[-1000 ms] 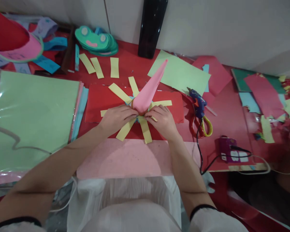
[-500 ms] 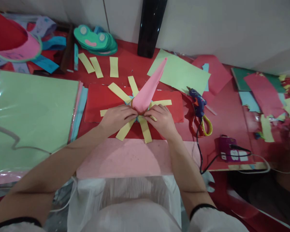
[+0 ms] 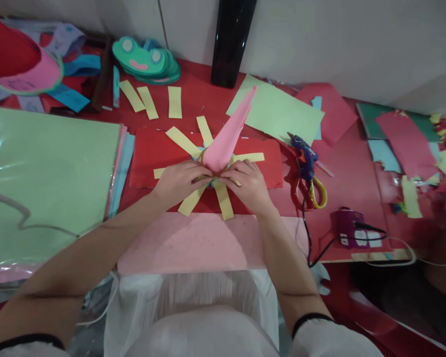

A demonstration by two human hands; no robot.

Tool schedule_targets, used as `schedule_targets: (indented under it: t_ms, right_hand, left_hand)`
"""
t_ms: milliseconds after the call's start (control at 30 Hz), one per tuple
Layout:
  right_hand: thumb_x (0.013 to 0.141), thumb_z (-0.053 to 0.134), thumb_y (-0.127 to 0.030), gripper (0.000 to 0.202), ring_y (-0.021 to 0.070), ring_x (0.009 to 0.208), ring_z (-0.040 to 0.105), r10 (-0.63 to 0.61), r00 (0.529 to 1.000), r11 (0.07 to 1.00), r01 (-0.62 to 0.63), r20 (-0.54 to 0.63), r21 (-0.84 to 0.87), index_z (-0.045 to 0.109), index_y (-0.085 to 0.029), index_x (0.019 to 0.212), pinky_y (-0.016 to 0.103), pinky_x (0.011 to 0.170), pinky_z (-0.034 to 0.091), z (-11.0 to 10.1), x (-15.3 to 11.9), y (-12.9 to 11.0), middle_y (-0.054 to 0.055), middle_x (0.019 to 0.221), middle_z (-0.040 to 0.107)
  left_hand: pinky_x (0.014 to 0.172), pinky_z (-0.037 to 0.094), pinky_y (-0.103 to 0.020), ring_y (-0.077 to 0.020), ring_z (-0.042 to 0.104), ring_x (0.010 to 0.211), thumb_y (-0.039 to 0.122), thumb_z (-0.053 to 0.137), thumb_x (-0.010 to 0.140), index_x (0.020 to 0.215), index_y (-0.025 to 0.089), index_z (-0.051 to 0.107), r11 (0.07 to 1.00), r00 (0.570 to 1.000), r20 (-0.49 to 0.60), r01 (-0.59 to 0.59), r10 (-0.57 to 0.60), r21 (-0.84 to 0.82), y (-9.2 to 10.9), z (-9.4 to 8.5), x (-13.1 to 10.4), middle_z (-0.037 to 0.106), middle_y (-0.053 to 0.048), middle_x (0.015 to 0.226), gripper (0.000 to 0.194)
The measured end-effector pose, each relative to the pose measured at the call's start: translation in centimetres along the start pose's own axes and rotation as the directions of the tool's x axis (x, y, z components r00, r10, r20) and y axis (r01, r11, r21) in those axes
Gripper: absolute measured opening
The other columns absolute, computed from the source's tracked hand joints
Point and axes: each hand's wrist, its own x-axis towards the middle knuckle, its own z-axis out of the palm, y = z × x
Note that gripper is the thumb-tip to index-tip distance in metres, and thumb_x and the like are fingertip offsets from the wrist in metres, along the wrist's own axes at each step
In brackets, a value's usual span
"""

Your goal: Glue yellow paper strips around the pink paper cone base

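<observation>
A pink paper cone [image 3: 226, 141] stands tilted to the upper right in the middle of several yellow paper strips [image 3: 223, 201] that spread out like rays. Bits of blue show under its base. My left hand [image 3: 180, 181] pinches the near left side of the cone's bottom edge. From the other side my right hand [image 3: 247, 183] pinches the same edge, its fingertips almost meeting the left ones. The fingers hide most of the join. Beneath all this lies a red sheet [image 3: 148, 148].
To the right are a blue glue gun [image 3: 303, 153] with a black cord, scissors [image 3: 318, 193] and a purple power socket [image 3: 351, 228]. Green sheets [image 3: 55, 183] in clear plastic lie left. Frog-face cutouts [image 3: 144, 59] and a black upright post [image 3: 232, 44] stand behind. A person is at far right.
Both hands stay at the cone's base, with only a very slight shift of the fingertips. The cone and strips look the same.
</observation>
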Motion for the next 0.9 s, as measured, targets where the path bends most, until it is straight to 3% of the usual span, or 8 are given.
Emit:
schedule_targets:
  t_ms: [133, 500, 900]
  right_hand:
    - [0.089, 0.052, -0.033, 0.020, 0.0184, 0.078, 0.050, -0.001, 1.000, 1.000, 0.001, 0.001, 0.003, 0.069, -0.025, 0.081, 0.034, 0.072, 0.040, 0.06, -0.04, -0.12, 0.003, 0.079, 0.061]
    - [0.088, 0.052, -0.036, 0.021, 0.0180, 0.078, 0.050, -0.010, 1.000, 1.000, 0.010, -0.007, -0.014, 0.070, -0.025, 0.086, 0.034, 0.072, 0.041, 0.43, -0.06, -0.04, 0.003, 0.082, 0.062]
    - [0.089, 0.052, -0.037, 0.022, 0.0183, 0.077, 0.048, 0.011, 1.000, 1.000, -0.011, -0.008, 0.011, 0.070, -0.026, 0.081, 0.034, 0.071, 0.041, 0.52, -0.08, -0.05, 0.003, 0.081, 0.062]
  left_hand:
    - [0.056, 0.042, -0.024, -0.0141, 0.064, 0.082, 0.038, 0.048, 0.091, 0.088, 0.026, 0.070, 0.998, 0.999, 0.041, -0.022, 0.020, 0.059, 0.05, -0.14, -0.01, 0.073, 0.004, 0.088, 0.025]
    - [0.054, 0.039, -0.023, -0.0148, 0.063, 0.080, 0.036, 0.047, 0.090, 0.086, 0.023, 0.070, 1.000, 0.998, 0.061, 0.021, -0.021, -0.002, -0.05, -0.11, 0.13, 0.072, 0.000, 0.085, 0.027]
    - [0.055, 0.039, -0.023, -0.0137, 0.062, 0.077, 0.036, 0.050, 0.089, 0.084, 0.023, 0.070, 1.000, 1.000, 0.027, 0.009, -0.009, -0.020, -0.12, 0.07, 0.11, 0.071, 0.000, 0.081, 0.024]
